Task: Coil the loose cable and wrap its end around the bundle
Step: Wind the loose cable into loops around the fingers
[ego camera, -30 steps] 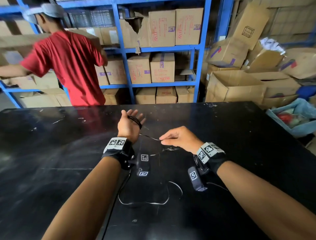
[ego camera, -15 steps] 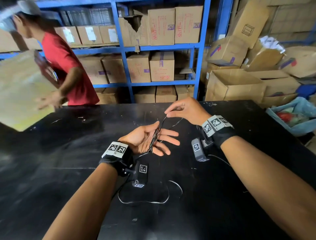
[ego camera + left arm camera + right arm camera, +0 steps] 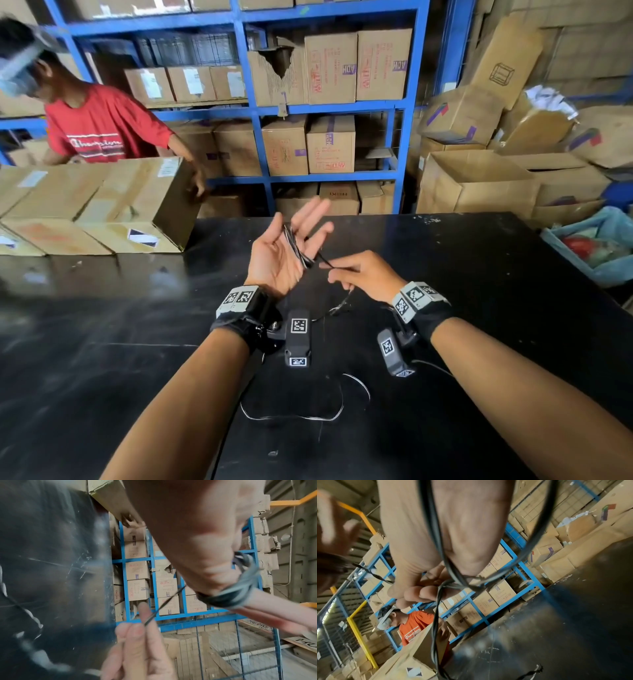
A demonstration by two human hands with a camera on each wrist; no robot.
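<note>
We note the room first: blue steel shelving (image 3: 329,109) stacked with cardboard cartons fills the upper frame, more open cartons pile at upper right, and a person in a red shirt (image 3: 99,126) handles a long carton (image 3: 102,205) at left, which rests on the far left edge of the tabletop. The black tabletop (image 3: 479,308) is glossy and scratched, filling the lower frame.

Left hand (image 3: 284,250), centre frame: palm up, fingers spread, serving as a former. The thin black cable (image 3: 296,245) is looped in several turns across its palm. Right hand (image 3: 359,274), just right of it: fingertips pinching the free run of cable close to the bundle; the remaining slack trails down onto the tabletop.

Judgement: cable is light, limp, a little springy; turns will likely slip off straight fingers. Best held taut near the bundle, with the left thumb clamping the turns before wrapping the end.
</note>
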